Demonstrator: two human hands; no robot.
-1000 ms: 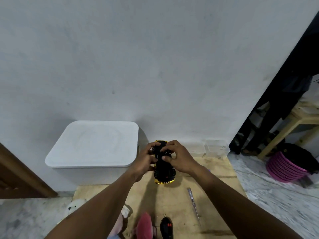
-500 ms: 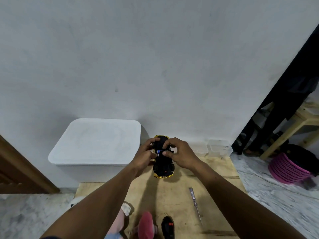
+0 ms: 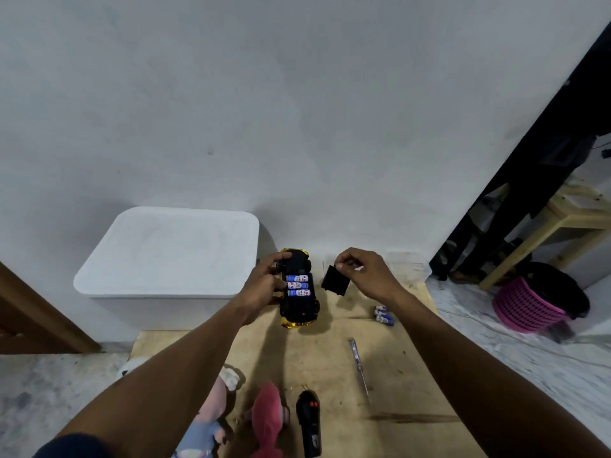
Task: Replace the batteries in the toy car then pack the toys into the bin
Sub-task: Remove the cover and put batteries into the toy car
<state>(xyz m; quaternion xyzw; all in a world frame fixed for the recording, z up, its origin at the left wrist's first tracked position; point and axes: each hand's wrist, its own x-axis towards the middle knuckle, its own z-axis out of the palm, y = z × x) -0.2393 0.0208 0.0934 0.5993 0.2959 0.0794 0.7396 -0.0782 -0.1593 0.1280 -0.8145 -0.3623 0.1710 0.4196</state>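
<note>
The yellow and black toy car [image 3: 299, 305] is upside down above the wooden board [image 3: 330, 368]. My left hand [image 3: 264, 285] grips its left side. Three blue and white batteries [image 3: 297, 285] lie side by side in its uncovered compartment. My right hand [image 3: 367, 272] pinches the black battery cover [image 3: 335, 280] just right of the car. Three more batteries [image 3: 383, 315] lie on the board to the right. The white bin [image 3: 168, 256], with its lid on, stands at the left against the wall.
A screwdriver [image 3: 358, 366] lies on the board right of centre. Near the front edge are a black remote control [image 3: 309, 424], a pink plush toy [image 3: 267, 421] and a pink and blue doll [image 3: 208, 414]. A pink basket [image 3: 525, 305] and a wooden table stand at the right.
Both hands were on the car's underside. My right hand has lifted the black cover off and moved it right, so the three batteries now show.
</note>
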